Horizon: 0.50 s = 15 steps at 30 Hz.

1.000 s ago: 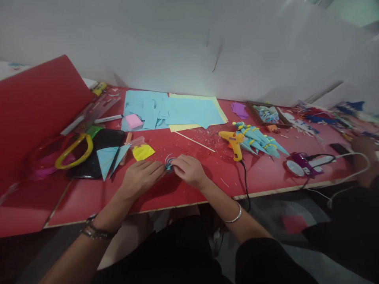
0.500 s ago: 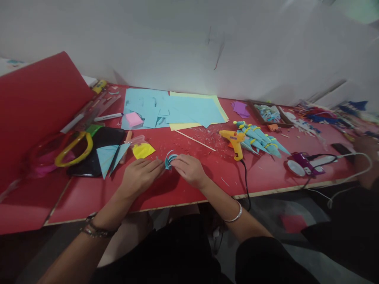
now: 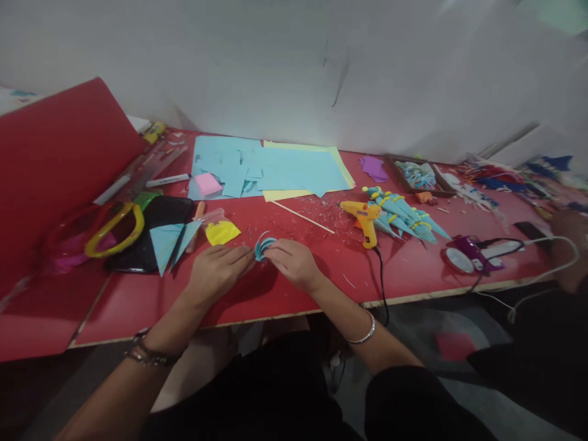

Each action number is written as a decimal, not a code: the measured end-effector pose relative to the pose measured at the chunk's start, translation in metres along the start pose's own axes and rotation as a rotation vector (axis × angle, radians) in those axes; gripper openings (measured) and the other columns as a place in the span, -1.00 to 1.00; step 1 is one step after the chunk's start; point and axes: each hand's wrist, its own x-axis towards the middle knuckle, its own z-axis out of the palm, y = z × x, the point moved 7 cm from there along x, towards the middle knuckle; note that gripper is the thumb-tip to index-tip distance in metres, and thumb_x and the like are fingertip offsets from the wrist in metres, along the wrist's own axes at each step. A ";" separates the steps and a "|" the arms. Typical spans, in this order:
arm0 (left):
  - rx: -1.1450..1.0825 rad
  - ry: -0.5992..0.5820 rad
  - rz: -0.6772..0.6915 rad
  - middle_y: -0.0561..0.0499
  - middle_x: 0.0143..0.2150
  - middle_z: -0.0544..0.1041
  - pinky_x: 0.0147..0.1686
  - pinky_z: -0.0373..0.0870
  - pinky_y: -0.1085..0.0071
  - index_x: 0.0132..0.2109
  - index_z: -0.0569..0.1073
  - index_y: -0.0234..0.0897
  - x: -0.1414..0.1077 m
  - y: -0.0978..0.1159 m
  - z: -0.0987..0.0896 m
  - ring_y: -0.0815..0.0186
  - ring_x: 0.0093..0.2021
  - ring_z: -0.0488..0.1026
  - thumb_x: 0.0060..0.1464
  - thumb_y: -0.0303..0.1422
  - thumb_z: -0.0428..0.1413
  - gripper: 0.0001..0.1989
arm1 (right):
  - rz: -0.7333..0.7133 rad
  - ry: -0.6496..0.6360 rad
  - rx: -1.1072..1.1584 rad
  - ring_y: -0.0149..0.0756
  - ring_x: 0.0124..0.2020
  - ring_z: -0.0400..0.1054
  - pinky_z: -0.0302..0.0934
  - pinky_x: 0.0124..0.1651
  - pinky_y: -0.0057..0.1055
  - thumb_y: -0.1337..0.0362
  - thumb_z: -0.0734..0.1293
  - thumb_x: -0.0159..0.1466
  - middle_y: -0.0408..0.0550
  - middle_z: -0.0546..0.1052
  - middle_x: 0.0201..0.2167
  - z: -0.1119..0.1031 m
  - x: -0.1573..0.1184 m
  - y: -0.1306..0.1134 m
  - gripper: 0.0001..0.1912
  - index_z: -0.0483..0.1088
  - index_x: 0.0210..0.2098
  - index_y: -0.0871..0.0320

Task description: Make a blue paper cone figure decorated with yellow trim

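Note:
Curled blue paper strips (image 3: 263,246) stand up between my two hands, above the red table (image 3: 285,288). My left hand (image 3: 218,272) is closed at the left side of the strips, its fingertips pressed together near their base. From the right, my right hand (image 3: 294,263) pinches the strips between thumb and fingers. A yellow piece in clear plastic (image 3: 222,233) lies just behind my left hand. Two blue paper cones (image 3: 166,245) rest further left, partly on a black flat object (image 3: 138,260).
An orange glue gun (image 3: 364,220) with a black cord lies right of my hands, beside blue cones with yellow trim (image 3: 404,217). Blue sheets (image 3: 303,168) and a thin stick (image 3: 303,217) lie behind. Yellow-handled scissors (image 3: 114,233) are left. Another person's arm (image 3: 569,251) shows at far right.

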 end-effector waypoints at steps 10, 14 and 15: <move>-0.005 -0.048 -0.026 0.01 -0.39 0.56 -0.51 0.27 0.44 -0.39 0.46 -0.25 0.000 -0.002 0.004 0.38 -0.46 0.46 0.11 -0.40 -0.07 -0.77 | 0.013 -0.012 0.019 -0.41 -0.35 0.29 0.17 -0.24 -0.51 0.32 0.07 0.28 -0.07 0.44 -0.44 0.001 0.000 0.000 -0.71 0.40 -0.37 0.16; 0.006 -0.050 0.003 0.02 -0.41 0.56 -0.52 0.25 0.45 -0.42 0.45 -0.25 0.000 0.000 0.006 0.38 -0.45 0.45 0.12 -0.41 -0.08 -0.75 | 0.045 -0.065 0.040 -0.42 -0.37 0.27 0.16 -0.25 -0.50 0.31 0.06 0.29 -0.07 0.42 -0.46 0.005 -0.001 0.003 -0.70 0.39 -0.36 0.16; 0.011 -0.046 0.013 0.02 -0.42 0.55 -0.53 0.24 0.45 -0.43 0.44 -0.26 0.000 0.000 0.006 0.38 -0.46 0.44 0.12 -0.42 -0.08 -0.76 | 0.051 -0.080 0.045 -0.42 -0.37 0.26 0.16 -0.25 -0.49 0.31 0.05 0.29 -0.07 0.42 -0.46 0.006 -0.001 0.003 -0.70 0.39 -0.36 0.16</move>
